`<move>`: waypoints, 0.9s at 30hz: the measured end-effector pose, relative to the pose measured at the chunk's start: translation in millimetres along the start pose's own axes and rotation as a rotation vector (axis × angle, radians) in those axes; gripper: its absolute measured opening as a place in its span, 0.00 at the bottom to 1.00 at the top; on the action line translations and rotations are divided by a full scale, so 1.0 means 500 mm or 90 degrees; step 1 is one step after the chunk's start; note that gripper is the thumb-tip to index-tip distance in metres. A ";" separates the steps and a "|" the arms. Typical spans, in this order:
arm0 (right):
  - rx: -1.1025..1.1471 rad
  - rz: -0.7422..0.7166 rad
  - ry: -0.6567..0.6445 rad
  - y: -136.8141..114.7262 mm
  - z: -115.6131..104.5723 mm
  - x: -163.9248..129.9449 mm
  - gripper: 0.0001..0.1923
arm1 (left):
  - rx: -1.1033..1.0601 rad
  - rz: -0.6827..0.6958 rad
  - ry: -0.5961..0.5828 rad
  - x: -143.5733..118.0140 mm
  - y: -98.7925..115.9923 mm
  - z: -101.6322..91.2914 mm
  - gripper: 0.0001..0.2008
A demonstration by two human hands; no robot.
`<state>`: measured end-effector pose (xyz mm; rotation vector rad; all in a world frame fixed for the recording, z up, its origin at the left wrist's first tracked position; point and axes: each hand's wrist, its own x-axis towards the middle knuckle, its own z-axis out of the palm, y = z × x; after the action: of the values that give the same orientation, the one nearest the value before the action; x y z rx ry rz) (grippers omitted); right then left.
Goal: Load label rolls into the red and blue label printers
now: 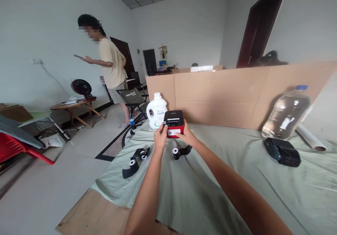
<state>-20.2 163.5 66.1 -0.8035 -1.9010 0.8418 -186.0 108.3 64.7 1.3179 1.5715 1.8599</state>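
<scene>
Between my two hands is a small black and red label printer point(174, 119), with a white sticker on its red lower part. My left hand point(161, 136) grips its left side and my right hand point(187, 134) its right side, fingers closed round the edges. Below the printer on the green cloth lies a black ribbon roll point(176, 153) with a white core, its strip partly unwound. More black ribbon rolls point(133, 163) lie to the left of my left forearm. A white jug point(157, 111) stands just behind and left of the printer.
A cardboard panel point(226, 98) stands along the back of the cloth-covered table point(216, 150). At right are a large clear bottle point(288, 112), a black device point(282, 152) and a white tube point(310, 136). Another person point(112, 63) stands at left beyond a folding chair point(133, 98), holding a phone.
</scene>
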 end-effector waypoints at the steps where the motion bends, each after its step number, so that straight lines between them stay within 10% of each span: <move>1: 0.002 -0.024 0.037 -0.013 -0.032 -0.020 0.52 | 0.004 0.033 -0.020 -0.022 0.039 0.021 0.21; 6: -0.019 -0.064 0.182 -0.057 -0.181 -0.204 0.49 | 0.012 0.122 -0.110 -0.193 0.160 0.130 0.26; 13: -0.040 0.032 0.239 -0.017 -0.249 -0.466 0.47 | -0.067 0.029 -0.254 -0.418 0.142 0.203 0.26; 27: -0.050 0.012 0.244 0.024 -0.232 -0.516 0.45 | -0.117 0.013 -0.248 -0.460 0.082 0.200 0.27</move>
<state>189.5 -7.4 -16.8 -0.9576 -1.5946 0.5773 21.4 -24.5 1.5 1.5025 1.1647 1.5922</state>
